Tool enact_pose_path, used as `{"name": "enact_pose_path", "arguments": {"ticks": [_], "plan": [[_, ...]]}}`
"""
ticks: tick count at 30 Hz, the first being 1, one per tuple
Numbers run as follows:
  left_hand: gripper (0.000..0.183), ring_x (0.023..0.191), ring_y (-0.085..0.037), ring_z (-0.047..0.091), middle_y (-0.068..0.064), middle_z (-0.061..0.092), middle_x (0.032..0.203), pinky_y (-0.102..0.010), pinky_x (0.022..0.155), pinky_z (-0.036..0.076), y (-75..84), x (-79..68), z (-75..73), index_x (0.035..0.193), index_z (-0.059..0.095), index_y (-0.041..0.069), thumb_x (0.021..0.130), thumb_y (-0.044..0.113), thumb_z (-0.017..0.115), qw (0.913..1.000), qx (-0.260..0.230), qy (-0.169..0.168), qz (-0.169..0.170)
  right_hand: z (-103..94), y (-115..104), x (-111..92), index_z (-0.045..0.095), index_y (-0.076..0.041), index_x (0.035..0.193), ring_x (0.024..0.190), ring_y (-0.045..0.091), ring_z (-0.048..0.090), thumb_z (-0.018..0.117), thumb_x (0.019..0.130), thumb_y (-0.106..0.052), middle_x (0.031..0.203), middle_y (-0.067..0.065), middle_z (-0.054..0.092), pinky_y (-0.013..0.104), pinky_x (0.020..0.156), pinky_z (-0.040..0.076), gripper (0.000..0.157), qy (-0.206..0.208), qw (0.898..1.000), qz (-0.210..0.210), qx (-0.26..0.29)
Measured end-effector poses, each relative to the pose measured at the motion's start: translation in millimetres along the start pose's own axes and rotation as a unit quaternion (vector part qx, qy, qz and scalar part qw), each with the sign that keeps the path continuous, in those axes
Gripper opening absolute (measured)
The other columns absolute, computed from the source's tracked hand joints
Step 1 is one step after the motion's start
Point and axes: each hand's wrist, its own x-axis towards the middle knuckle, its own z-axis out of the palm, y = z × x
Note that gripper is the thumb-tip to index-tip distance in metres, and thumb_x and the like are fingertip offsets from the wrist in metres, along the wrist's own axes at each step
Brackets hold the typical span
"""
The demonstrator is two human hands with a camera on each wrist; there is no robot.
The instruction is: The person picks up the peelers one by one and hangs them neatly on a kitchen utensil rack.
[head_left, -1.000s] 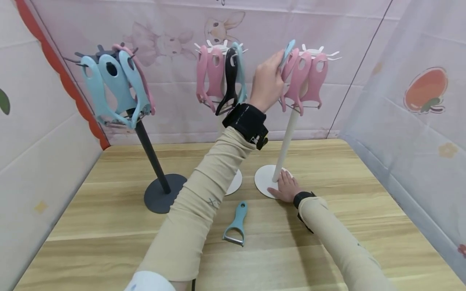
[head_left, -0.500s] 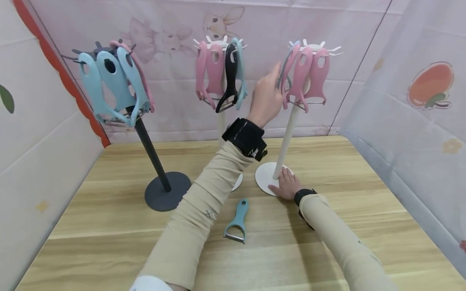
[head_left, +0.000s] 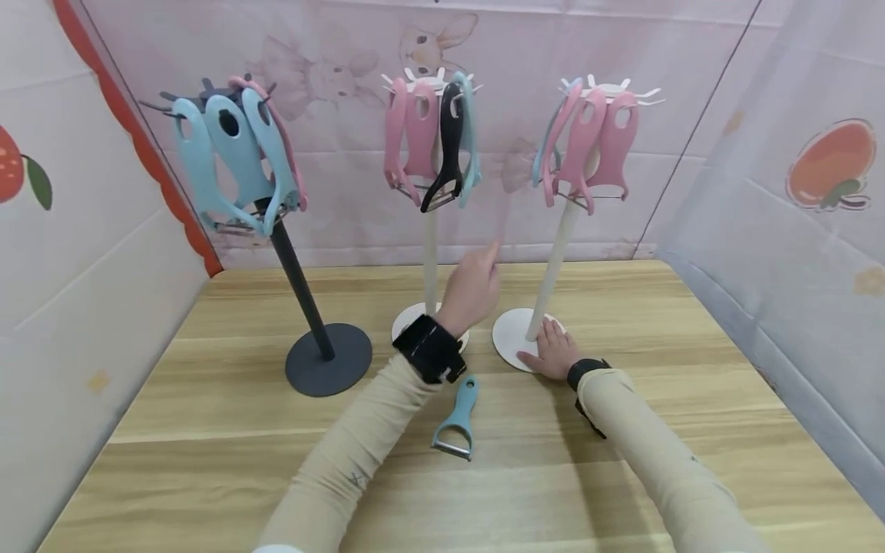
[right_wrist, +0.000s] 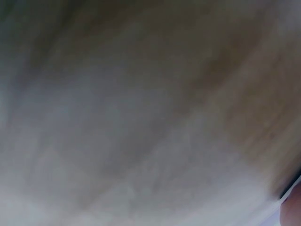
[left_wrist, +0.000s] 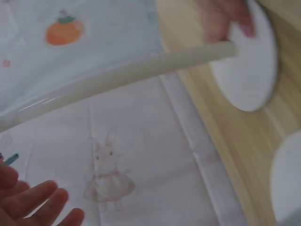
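Observation:
My left hand (head_left: 473,286) is in mid-air between the two white stands, forefinger extended, holding nothing. In the left wrist view its fingers (left_wrist: 42,200) are loosely spread. My right hand (head_left: 555,349) rests flat on the round base (head_left: 510,338) of the right white stand (head_left: 555,261), touching near its pole. Pink peelers (head_left: 581,150) hang from that stand's hooks, with a light blue peeler (head_left: 541,160) at their left. Another blue peeler (head_left: 465,403) lies on the table, blade end toward me. The right wrist view is mostly blurred, with a fingertip (right_wrist: 291,207) at its corner.
A dark grey stand (head_left: 299,284) at left carries blue peelers (head_left: 231,146) and a pink one. The middle white stand (head_left: 430,253) holds pink peelers (head_left: 420,134), a black peeler (head_left: 451,138) and a blue one. Printed cloth walls (head_left: 346,184) enclose the wooden table (head_left: 207,430).
My left hand has let go of the light blue peeler, now hanging on the right stand, and has drawn down and back toward me. My right hand stays on the base.

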Motion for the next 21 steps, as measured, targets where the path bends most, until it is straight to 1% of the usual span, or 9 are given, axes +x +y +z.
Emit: {"name": "enact_pose_path", "arguments": {"ticks": [3,5,6,9,10,12,15,18,21], "plan": [[0.027,0.066,-0.019,0.055,-0.011,0.060,0.081,-0.026,0.054,0.044,-9.8,-20.6,3.9,0.112,0.056,0.000,0.093,0.002,0.037,0.9955,0.031,-0.089,-0.011,-0.3,0.2,-0.5,0.019,0.018,0.136,0.132,0.046,0.007,0.041,0.091,-0.052,0.144,0.034,0.010,0.058,0.103,0.011,0.085,0.003,1.000,-0.005,0.004],[0.021,0.056,-0.015,0.046,-0.005,0.052,0.067,-0.024,0.048,0.037,-13.8,-32.9,4.9,0.097,0.059,0.001,0.094,0.006,0.039,0.9877,0.036,-0.151,-0.021,-0.9,0.5,-0.9,0.020,0.019,0.135,0.132,0.047,0.009,0.043,0.091,-0.049,0.143,0.034,0.011,0.059,0.103,0.012,0.084,0.009,1.000,-0.009,0.003],[0.019,0.053,-0.014,0.044,-0.003,0.047,0.063,-0.024,0.046,0.035,-15.3,-38.7,5.5,0.090,0.059,0.002,0.094,0.008,0.042,0.9822,0.041,-0.181,-0.031,-1.3,0.5,-1.2,0.020,0.019,0.135,0.131,0.048,0.009,0.044,0.091,-0.047,0.143,0.035,0.012,0.060,0.103,0.012,0.083,0.012,1.000,-0.011,0.003],[0.018,0.054,-0.014,0.045,0.000,0.047,0.062,-0.025,0.047,0.037,-19.1,-55.6,9.3,0.086,0.061,0.005,0.092,0.018,0.049,0.9648,0.079,-0.244,-0.056,-2.2,0.1,-1.4,0.020,0.020,0.134,0.131,0.048,0.009,0.046,0.091,-0.042,0.142,0.035,0.012,0.060,0.102,0.012,0.080,0.011,1.000,-0.015,0.005],[0.020,0.056,-0.014,0.046,0.001,0.047,0.062,-0.025,0.048,0.038,-20.3,-61.0,11.2,0.080,0.059,0.007,0.091,0.022,0.052,0.9575,0.098,-0.263,-0.067,-2.3,-0.1,-1.0,0.020,0.019,0.135,0.131,0.048,0.009,0.046,0.091,-0.042,0.143,0.035,0.011,0.060,0.102,0.012,0.080,0.007,1.000,-0.016,0.003],[0.023,0.057,-0.014,0.048,0.001,0.049,0.064,-0.028,0.048,0.040,-22.7,-71.4,15.0,0.080,0.059,0.009,0.089,0.030,0.057,0.9447,0.132,-0.287,-0.089,-2.3,-0.5,-0.1,0.019,0.019,0.135,0.131,0.048,0.008,0.045,0.092,-0.043,0.143,0.035,0.010,0.061,0.102,0.012,0.080,0.000,1.000,-0.018,0.005],[0.031,0.056,-0.014,0.048,0.002,0.048,0.063,-0.029,0.049,0.040,-24.8,-83.7,21.3,0.077,0.057,0.011,0.083,0.040,0.063,0.9299,0.167,-0.308,-0.112,-3.2,1.8,1.4,0.019,0.018,0.136,0.131,0.048,0.007,0.045,0.092,-0.044,0.144,0.034,0.009,0.061,0.102,0.012,0.081,-0.004,1.000,-0.022,0.006],[0.037,0.056,-0.013,0.045,0.004,0.044,0.062,-0.029,0.050,0.038,-26.4,-94.2,27.2,0.074,0.054,0.013,0.076,0.046,0.069,0.9247,0.180,-0.314,-0.119,-3.1,3.7,2.4,0.017,0.018,0.136,0.131,0.048,0.007,0.043,0.092,-0.047,0.144,0.034,0.008,0.061,0.102,0.012,0.083,-0.008,1.000,-0.028,0.003],[0.039,0.057,-0.012,0.043,0.004,0.043,0.062,-0.028,0.050,0.037,-25.1,-101.8,32.1,0.072,0.052,0.013,0.070,0.046,0.073,0.9243,0.177,-0.319,-0.111,-3.8,5.1,1.9,0.015,0.018,0.136,0.131,0.048,0.007,0.044,0.092,-0.047,0.143,0.035,0.007,0.061,0.102,0.012,0.084,-0.009,0.999,-0.037,0.005]]}}
